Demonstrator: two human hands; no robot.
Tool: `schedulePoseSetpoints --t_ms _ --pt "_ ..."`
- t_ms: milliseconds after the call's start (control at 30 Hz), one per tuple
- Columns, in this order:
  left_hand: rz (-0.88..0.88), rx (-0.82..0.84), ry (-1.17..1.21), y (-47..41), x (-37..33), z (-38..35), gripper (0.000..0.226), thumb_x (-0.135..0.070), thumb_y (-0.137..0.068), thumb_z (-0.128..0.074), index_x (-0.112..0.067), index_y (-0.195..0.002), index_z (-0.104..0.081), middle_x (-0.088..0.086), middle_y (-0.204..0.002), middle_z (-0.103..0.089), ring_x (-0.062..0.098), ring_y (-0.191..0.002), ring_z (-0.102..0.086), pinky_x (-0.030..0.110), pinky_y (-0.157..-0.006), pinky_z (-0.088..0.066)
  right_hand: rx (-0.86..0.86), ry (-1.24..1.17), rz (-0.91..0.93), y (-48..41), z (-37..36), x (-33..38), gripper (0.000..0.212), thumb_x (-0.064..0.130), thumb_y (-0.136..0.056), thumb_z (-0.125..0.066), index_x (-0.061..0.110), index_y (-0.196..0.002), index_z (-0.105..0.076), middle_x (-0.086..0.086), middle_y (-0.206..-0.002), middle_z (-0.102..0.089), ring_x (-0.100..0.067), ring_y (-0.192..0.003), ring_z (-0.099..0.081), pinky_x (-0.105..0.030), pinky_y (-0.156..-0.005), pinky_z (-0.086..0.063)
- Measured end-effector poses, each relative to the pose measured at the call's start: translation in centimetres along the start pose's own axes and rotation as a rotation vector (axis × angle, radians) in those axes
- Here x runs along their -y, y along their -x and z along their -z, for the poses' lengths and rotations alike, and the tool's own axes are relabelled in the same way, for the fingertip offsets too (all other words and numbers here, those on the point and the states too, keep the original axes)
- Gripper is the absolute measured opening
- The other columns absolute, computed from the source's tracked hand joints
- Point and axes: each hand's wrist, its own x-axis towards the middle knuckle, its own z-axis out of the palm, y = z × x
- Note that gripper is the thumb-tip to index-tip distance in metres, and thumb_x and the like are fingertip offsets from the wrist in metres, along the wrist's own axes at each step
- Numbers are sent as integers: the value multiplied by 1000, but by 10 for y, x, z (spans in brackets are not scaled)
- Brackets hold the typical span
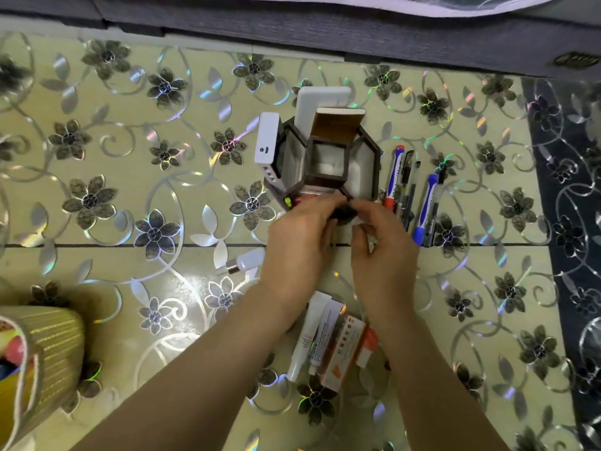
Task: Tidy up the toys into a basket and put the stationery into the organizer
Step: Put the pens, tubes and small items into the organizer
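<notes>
Organizer (325,157) stands mid-floor (136,196), with some compartments already filled. Left hand (299,236) and right hand (380,252): fingers pinch a dark item (342,213) at its near rim, identity unclear. Basket (55,346), near-left corner, holds toys. Pens (413,193) and tubes (312,336) are still out.

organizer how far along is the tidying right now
Done: the basket holds some colourful things, and the organizer already has a book and a white box standing in it. In hand: the left hand and right hand pinch a dark item at its near edge; I cannot tell what it is. Left: the pens beside it, plus the tubes and an orange box, lie on the floor.
</notes>
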Motion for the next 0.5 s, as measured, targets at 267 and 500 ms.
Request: schedulePoseSetpoints --t_ms 267,500 --pt "189 100 -281 61 69 53 28 -15 -82 -66 -23 -109 -63 -6 -111 -57 18 -98 -57 25 -81 -45 205 13 82 48 -10 5 26 0 -82 -60 19 -100 -63 6 -99 -59 -15 -90 -59 -33 -74 -50" --pt "261 208 -403 66 93 42 36 -16 -80 -69 -20 -114 -60 3 -104 -64 30 -94 -57 32 -80 -41 660 394 207 90 -48 7 51 33 -69 -76 23 -114 -53 0 -114 -50 -24 -103 -49 -34 -81 -45"
